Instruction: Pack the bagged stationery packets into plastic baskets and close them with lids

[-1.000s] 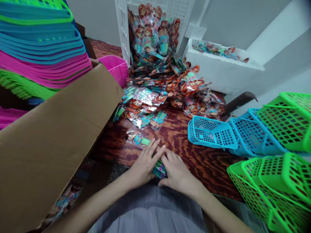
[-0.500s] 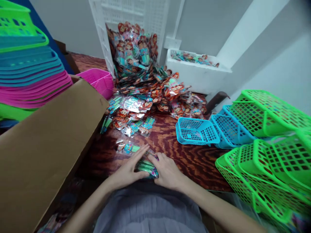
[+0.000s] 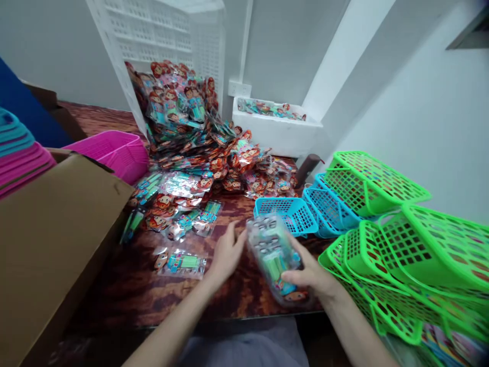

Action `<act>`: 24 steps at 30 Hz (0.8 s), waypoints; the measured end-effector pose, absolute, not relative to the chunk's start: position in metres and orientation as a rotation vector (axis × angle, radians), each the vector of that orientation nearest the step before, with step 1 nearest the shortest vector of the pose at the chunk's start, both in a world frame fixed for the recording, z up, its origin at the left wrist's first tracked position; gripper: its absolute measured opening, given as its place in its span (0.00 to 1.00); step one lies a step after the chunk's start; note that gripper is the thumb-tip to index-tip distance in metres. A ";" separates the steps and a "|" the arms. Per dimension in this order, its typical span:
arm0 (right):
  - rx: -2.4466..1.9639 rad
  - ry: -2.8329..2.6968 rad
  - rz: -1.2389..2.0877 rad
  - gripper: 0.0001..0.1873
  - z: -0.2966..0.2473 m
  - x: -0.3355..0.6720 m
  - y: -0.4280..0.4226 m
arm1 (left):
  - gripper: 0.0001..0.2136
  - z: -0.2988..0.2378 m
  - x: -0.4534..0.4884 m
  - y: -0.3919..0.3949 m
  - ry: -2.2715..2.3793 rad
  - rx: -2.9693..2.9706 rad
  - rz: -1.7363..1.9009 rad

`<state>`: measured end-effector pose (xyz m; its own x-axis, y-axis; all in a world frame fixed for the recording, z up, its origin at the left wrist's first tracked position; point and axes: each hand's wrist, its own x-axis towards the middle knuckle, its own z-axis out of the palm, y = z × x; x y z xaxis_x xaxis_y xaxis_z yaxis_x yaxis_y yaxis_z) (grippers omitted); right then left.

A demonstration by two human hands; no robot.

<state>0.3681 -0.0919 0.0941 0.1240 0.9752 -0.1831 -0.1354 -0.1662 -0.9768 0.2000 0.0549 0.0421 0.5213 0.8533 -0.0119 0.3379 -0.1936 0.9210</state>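
The right hand (image 3: 315, 278) has its grip closed about the near-right part of a blurred packet bundle (image 3: 269, 239), thumb across the upper face; the bundle is above the near edge of the bench (image 3: 141, 300), tilted, its long axis slanting from far left to near right, most of it lying left of that grip; the left hand (image 3: 223, 257) holds nothing visible, fingers slightly spread just beside the bundle's far-left end, contact impossible to tell; a single packet (image 3: 180, 262) lies flat farther left, nearer the left hand, roughly parallel to that edge.
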 end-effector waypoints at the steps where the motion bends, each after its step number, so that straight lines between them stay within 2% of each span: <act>1: -1.336 -0.912 1.214 0.51 0.099 0.376 -0.090 | 0.25 0.045 0.220 0.055 1.040 1.827 0.577; 4: -1.436 -0.914 0.946 0.48 0.112 0.398 -0.076 | 0.30 0.049 0.264 0.059 1.150 1.968 0.447; 9: -1.480 -0.931 0.782 0.47 0.126 0.421 -0.057 | 0.25 0.053 0.253 0.079 1.075 2.072 0.466; 12: -1.508 -1.008 0.953 0.47 0.127 0.420 -0.052 | 0.25 0.057 0.217 0.096 0.953 2.174 0.432; 17: -1.547 -0.934 1.471 0.48 0.113 0.390 -0.031 | 0.26 0.054 0.178 0.114 0.786 2.323 0.351; 24: -1.464 -0.591 1.833 0.35 0.073 0.367 -0.015 | 0.24 0.043 0.171 0.113 0.807 2.270 0.388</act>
